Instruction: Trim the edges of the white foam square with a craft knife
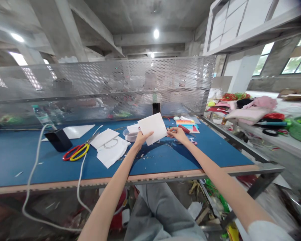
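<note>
My left hand point(141, 138) is closed on a white card point(153, 128), its thumb across the front and the fingers behind. The card is tilted above the blue tabletop point(150, 164). Beside its right edge, my right hand point(177, 134) has its fingertips pinched together; what they hold, if anything, is too small to make out. A clear round container point(131, 134) sits just left of my left hand. To the right of my right hand lie a red-handled tool point(184, 129) and pink-handled scissors point(193, 142), partly hidden by my hand.
Red-and-yellow scissors point(76, 152), white sheets point(111, 152) with a wire loop, and a black box point(58, 140) lie leftward. A white cable point(30, 180) hangs over the edge. A bottle point(42, 115), phone point(156, 108) and perforated screen point(130, 80) are behind; a cluttered table point(256, 113) is rightward.
</note>
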The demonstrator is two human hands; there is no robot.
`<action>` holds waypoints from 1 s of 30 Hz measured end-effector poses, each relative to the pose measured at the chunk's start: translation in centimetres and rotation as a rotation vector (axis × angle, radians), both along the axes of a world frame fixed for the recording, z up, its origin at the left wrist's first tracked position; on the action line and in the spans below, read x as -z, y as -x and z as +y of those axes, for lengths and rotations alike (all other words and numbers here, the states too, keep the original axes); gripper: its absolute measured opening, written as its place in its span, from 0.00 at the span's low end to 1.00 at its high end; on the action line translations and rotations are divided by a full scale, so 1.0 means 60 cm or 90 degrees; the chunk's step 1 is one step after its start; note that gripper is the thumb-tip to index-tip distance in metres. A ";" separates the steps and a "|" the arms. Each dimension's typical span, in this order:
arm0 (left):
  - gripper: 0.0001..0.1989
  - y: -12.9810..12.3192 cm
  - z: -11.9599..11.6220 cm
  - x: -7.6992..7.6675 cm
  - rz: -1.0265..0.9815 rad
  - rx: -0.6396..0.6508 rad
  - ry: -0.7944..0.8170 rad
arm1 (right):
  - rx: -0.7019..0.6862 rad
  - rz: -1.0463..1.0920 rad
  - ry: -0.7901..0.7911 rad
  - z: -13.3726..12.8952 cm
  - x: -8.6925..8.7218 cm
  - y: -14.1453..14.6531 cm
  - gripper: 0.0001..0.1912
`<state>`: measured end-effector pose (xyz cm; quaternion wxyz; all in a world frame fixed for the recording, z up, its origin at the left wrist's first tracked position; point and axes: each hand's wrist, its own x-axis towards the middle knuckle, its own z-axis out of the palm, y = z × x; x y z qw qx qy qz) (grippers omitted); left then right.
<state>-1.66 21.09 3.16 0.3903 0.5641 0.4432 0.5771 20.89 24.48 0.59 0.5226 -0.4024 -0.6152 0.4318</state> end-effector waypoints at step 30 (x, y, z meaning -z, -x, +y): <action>0.24 0.008 0.015 0.011 -0.179 -0.023 0.061 | -0.005 -0.149 -0.274 -0.016 -0.006 0.013 0.17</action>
